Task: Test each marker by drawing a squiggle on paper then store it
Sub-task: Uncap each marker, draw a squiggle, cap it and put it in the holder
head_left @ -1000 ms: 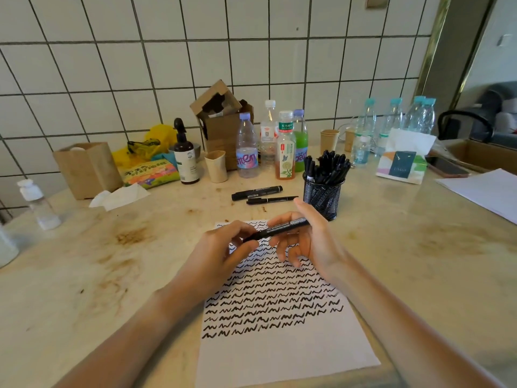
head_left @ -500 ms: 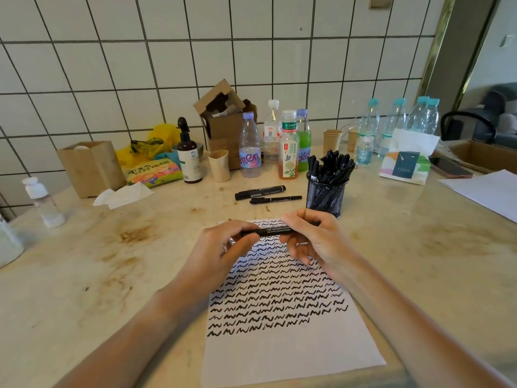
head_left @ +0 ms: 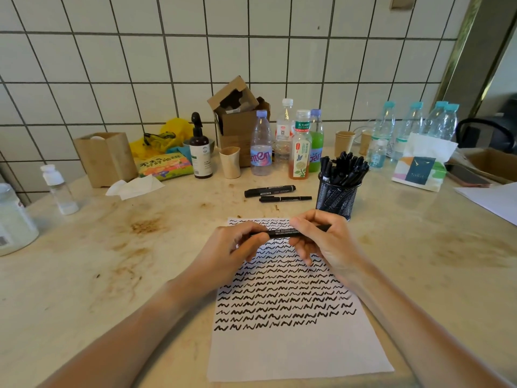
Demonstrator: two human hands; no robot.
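A black marker point(head_left: 282, 233) lies level between both hands above the top of the paper. My left hand point(head_left: 232, 253) pinches its left end, and my right hand point(head_left: 324, 245) grips its right end. The white paper point(head_left: 293, 351) carries several rows of black squiggles over its upper part; the lower part is blank. A black mesh cup point(head_left: 337, 196) packed with several black markers stands just beyond my right hand. Two more black markers point(head_left: 270, 191) point(head_left: 285, 198) lie side by side on the table left of the cup.
Bottles, paper cups, a cardboard box point(head_left: 237, 119) and a snack bag point(head_left: 165, 165) line the tiled wall. A tissue pack point(head_left: 419, 170) and another white sheet point(head_left: 495, 198) sit at the right. A small bottle point(head_left: 60, 189) and a jar point(head_left: 14, 219) stand at the left.
The marker has gone from tilted to level, and my right hand has closed further over its right end. Both hands stay above the paper's top.
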